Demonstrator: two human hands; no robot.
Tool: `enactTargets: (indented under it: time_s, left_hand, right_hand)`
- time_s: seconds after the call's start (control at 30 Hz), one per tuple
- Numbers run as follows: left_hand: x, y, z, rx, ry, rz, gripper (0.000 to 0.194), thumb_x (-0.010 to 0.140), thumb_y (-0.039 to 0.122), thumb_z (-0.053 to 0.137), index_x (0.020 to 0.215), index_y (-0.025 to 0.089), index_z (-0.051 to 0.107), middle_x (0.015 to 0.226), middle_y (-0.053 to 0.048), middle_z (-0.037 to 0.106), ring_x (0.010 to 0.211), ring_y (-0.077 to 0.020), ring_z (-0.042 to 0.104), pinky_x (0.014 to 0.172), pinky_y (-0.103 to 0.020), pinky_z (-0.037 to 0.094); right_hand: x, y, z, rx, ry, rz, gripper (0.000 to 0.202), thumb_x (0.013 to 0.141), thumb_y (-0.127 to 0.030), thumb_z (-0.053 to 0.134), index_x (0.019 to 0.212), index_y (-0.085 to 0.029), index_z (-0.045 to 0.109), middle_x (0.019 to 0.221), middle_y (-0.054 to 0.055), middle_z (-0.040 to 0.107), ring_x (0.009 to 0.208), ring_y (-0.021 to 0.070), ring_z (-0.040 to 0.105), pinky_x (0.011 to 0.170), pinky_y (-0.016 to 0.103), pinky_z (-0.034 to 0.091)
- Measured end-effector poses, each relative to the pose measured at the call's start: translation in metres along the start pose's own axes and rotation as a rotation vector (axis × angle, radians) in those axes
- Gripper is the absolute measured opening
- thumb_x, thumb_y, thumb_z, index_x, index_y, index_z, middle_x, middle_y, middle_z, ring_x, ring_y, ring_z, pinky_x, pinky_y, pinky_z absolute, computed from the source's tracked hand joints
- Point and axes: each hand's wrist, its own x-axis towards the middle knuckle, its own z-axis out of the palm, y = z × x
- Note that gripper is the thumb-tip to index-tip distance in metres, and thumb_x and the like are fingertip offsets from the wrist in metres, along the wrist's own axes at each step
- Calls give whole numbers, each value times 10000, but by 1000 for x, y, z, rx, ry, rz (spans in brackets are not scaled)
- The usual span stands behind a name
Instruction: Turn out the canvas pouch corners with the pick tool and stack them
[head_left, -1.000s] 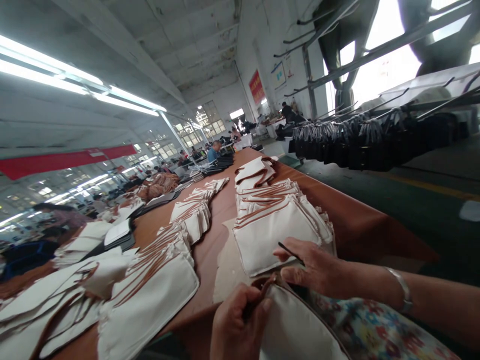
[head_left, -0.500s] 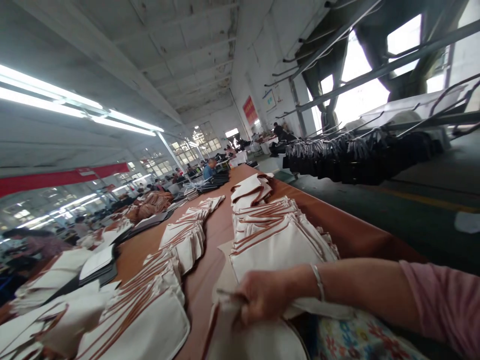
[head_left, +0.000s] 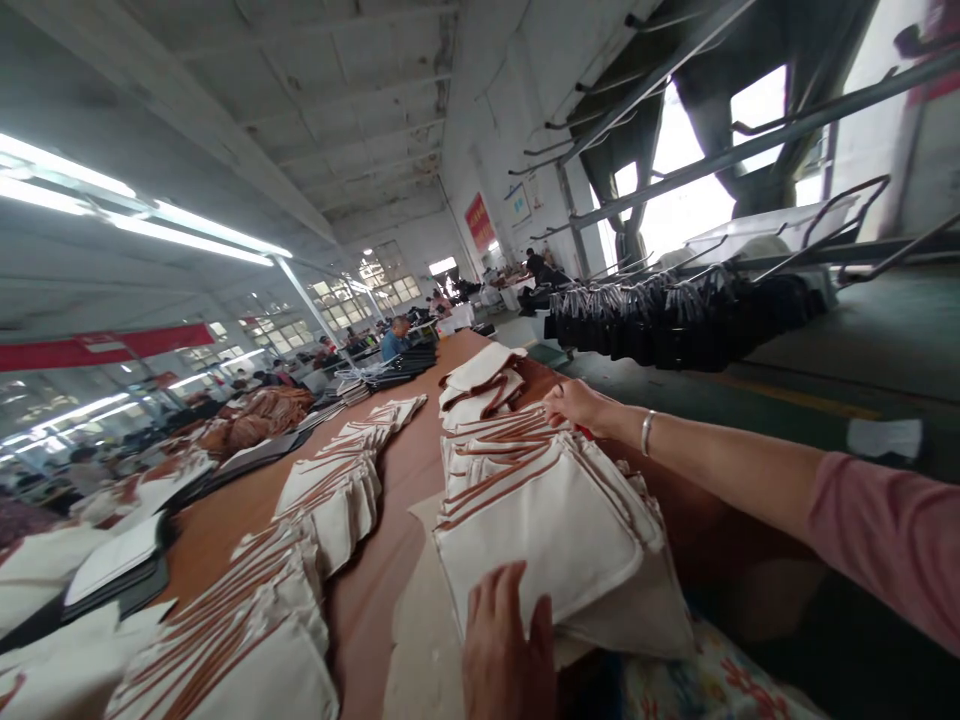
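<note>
My left hand (head_left: 506, 640) is at the front of a stack of cream fabric pieces (head_left: 536, 530) with brown edges. Its fingers are spread over the lower edge of the front piece, and nothing is gripped. Over the far right side of the same stack is my right hand (head_left: 581, 405), wearing a bracelet, with its fingers curled closed. A small red bit (head_left: 584, 431) shows under that palm; what it belongs to is hidden. Beneath the stack's left side lies a flat beige sheet (head_left: 420, 610).
A second row of similar cream pieces (head_left: 255, 640) fans along the brown tabletop (head_left: 397, 510) to the left. Folded cream pieces (head_left: 480, 370) lie beyond my stack. On the right stands a metal rack with dark hanging items (head_left: 660, 325). A person in blue (head_left: 394, 340) sits farther off.
My right hand has moved up and away from the cream piece near me to the stack's far side. That piece no longer shows there. My left hand has come into view.
</note>
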Motion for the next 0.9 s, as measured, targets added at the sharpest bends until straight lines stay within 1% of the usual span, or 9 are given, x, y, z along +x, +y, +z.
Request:
enactTargets:
  time_s: [0.07,0.2,0.33,0.43,0.57,0.63,0.7,0.8,0.9]
  left_hand:
    - [44,-3,16,9,-185,-57,303,939,239,529,1223,172,611,1196,-124,687,1090,-287,623,938,-426,527]
    - [117,0,59,5,-259,-54,341,911,210,572,1240,128,615,1205,-145,674,1127,-313,584,996,-427,444]
    - [148,12,93,-21,-322,-53,181,877,253,631,1009,151,702,1032,-115,699,997,-287,613,906,-397,443]
    - [153,21,98,-61,-344,-82,159,860,295,652,933,160,694,987,-104,691,962,-271,610,842,-363,420]
    - [152,25,90,-151,-389,-154,111,821,295,665,819,184,666,802,-54,661,779,-228,583,667,-300,336]
    - [147,27,83,-235,-436,-170,148,819,294,649,715,190,626,656,8,571,651,-177,507,606,-284,274]
    - [137,29,72,-341,-485,-188,191,818,303,637,673,184,596,600,40,495,610,-151,451,583,-274,254]
    - [106,28,42,-533,-582,-236,244,847,402,600,790,167,634,678,28,546,658,-152,489,587,-240,324]
    - [58,10,1,-688,-666,-346,507,798,663,581,801,158,626,682,12,542,627,-145,476,564,-230,359]
  right_hand:
    - [-11,19,-4,-11,26,22,282,976,-343,596,1170,-139,612,1102,80,648,899,192,655,766,369,582]
    - [-31,38,-17,-7,72,30,234,984,-336,588,1079,-126,628,947,41,659,733,136,641,633,282,569]
    - [-48,44,-32,13,82,-8,129,967,-233,572,933,-116,613,766,19,670,557,95,614,385,151,404]
    - [-54,43,-38,-2,74,-62,91,932,-176,535,913,-122,606,779,54,711,588,115,663,331,128,340]
    - [-44,34,-29,-98,-18,-179,143,912,-149,514,976,-125,639,869,65,740,696,132,702,416,130,416]
    - [-35,30,-19,-182,-106,-243,158,894,-125,535,984,-131,665,874,50,745,735,131,703,531,153,480]
    - [-29,32,-8,-300,-189,-286,127,854,-117,601,947,-129,687,835,40,740,741,144,694,626,198,507]
    - [-31,43,5,-503,-236,-319,97,828,-142,658,913,-130,702,855,74,737,809,193,681,707,258,494]
    - [-46,55,11,-660,-231,-351,190,880,-151,592,1034,-159,702,1017,121,731,955,240,664,781,285,464]
